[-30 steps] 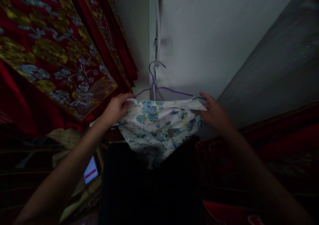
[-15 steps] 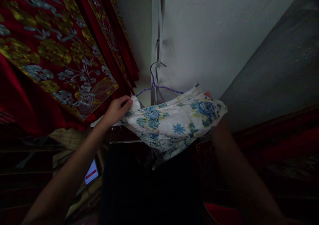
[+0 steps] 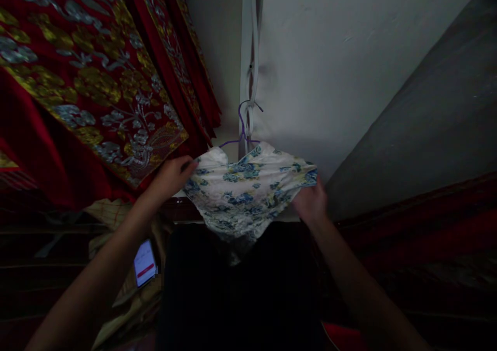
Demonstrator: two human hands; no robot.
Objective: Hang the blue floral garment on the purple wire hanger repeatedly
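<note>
A white garment with blue flowers [image 3: 244, 190] hangs in front of me on a purple hanger [image 3: 243, 128], whose hook is up by white cords at the wall. The hanger's arms run into the garment's shoulders and are hidden there. My left hand [image 3: 174, 175] pinches the garment's left shoulder edge between thumb and fingers. On the other side my right hand [image 3: 312, 198] grips the right edge, its fingers partly behind the cloth. Both arms reach forward, and the lower part of the garment droops towards my dark-clothed lap.
Red cloth with gold and silver embroidery [image 3: 97, 82] hangs close at the left. A lit phone [image 3: 145, 263] lies on beige cloth at lower left. The white cords [image 3: 254, 35] run down a pale wall [image 3: 330, 56]. Dark red material [image 3: 438, 237] is at the right.
The garment's right shoulder now lies over the hanger's right arm, which was bare before. My right hand has come inward and left, now showing beside the cloth. My left hand stays at its edge.
</note>
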